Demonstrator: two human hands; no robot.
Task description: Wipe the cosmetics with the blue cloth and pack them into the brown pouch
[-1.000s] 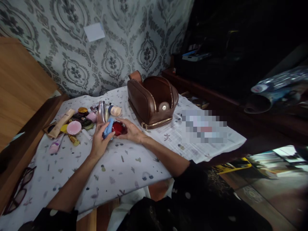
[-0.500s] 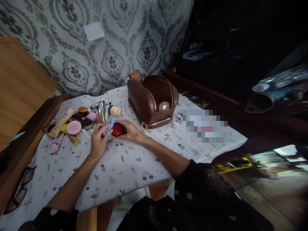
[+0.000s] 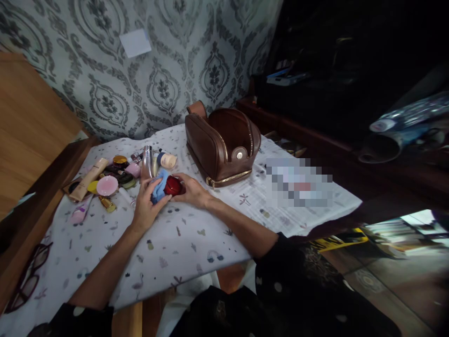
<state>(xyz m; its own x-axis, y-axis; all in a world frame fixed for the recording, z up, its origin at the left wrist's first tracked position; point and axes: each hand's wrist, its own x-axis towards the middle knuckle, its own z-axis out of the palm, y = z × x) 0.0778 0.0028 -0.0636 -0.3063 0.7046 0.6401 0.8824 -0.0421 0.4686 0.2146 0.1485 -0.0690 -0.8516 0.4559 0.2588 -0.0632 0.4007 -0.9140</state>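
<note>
My left hand grasps the cloth against the red case; my right hand grips the case. I locate the case near the cosmetics, left of the bag.

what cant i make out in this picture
All in the head view:
- red item: right edge, behind the right hand
- blue cloth: part, behind the left hand
- bag: inside bottom, behind its front wall
- pixelated patch: contents, blurred out
- beige tube: lettering, too small
</note>
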